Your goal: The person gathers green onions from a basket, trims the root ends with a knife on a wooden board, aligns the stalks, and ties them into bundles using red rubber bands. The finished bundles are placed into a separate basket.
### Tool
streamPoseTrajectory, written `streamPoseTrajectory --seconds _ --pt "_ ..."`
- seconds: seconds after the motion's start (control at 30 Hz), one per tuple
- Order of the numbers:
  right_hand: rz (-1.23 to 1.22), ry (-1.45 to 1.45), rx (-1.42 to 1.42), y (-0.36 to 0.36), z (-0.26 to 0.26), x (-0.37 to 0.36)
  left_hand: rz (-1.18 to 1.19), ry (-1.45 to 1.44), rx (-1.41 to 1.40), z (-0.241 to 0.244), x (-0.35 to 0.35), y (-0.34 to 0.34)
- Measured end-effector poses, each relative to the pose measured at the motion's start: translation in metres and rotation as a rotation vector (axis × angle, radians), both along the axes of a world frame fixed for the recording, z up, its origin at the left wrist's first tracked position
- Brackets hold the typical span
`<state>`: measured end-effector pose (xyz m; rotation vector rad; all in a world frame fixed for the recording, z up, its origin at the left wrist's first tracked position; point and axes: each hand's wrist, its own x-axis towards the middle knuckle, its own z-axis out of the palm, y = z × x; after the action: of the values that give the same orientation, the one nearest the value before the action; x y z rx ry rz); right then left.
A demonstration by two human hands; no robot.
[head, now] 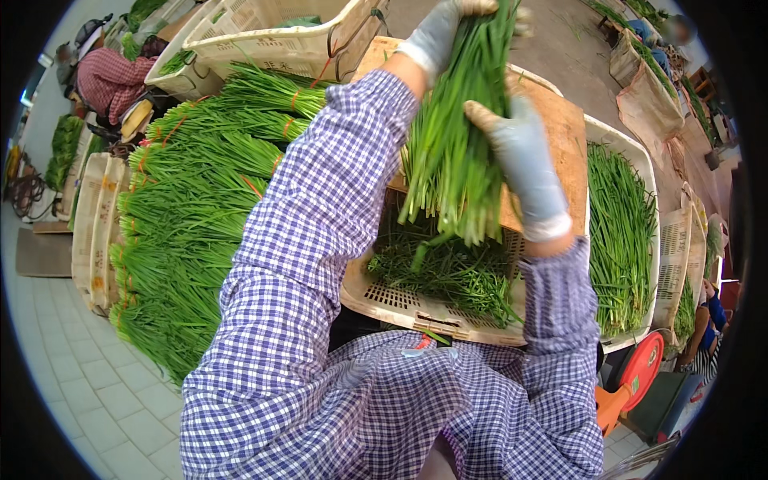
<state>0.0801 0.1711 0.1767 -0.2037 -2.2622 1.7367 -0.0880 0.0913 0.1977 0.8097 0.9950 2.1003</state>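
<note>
A loose bunch of green garlic chives (459,144) hangs at a slant over a wooden board (561,144), its pale stem ends pointing towards me. My left hand (441,30), in a grey-blue coated glove, grips the bunch near the top of the view. Against its right side is my right hand (525,156), gloved alike and blurred, with the thumb over the leaves. Its other fingers are partly hidden, so the grip is unclear. Below the stem ends, a plastic crate (393,300) holds loose leaf scraps (450,273).
Banded chive bundles (198,240) are piled at left. Loose chives (621,240) fill a white crate (645,300) at right. A large crate (264,42) stands behind the pile. A red-and-orange tape dispenser (639,372) is near my right elbow. Other people sit at both sides, including one in checked clothing (111,78).
</note>
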Motion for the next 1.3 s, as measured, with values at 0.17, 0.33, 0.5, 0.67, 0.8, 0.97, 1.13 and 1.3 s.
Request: streamPoseTrajectory --seconds 0.17,0.33,0.5,0.67,0.8,0.97,1.13,1.3 --pt "-0.179 -0.214 0.437 0.007 -0.157 -0.045 0.709 0.393 -0.742 -0.144 -0.024 -0.058" --pt "-0.087 -0.153 0.295 0.053 -0.139 -0.013 0.807 0.437 -0.81 -0.177 0.034 -0.116" --pt "-0.023 -0.561 0.66 0.09 -0.142 0.007 0.579 0.364 -1.107 -0.161 0.078 -0.103" --pt "0.041 -0.258 0.215 0.02 -0.159 0.0 0.394 0.058 -0.595 -0.152 0.104 -0.05" --pt "0.155 -0.203 -0.563 -0.009 -0.138 0.05 0.32 0.026 -0.522 -0.143 0.156 -0.062" --pt "0.289 -0.443 -1.063 -0.026 -0.154 0.129 0.228 -0.349 -0.529 -0.141 0.246 -0.109" --pt "0.342 -0.446 -0.897 -0.021 -0.157 0.11 0.179 -0.001 -0.527 -0.155 0.243 -0.096" --pt "0.375 0.002 -0.542 0.007 -0.033 0.089 0.375 0.455 -0.313 -0.066 0.203 -0.069"
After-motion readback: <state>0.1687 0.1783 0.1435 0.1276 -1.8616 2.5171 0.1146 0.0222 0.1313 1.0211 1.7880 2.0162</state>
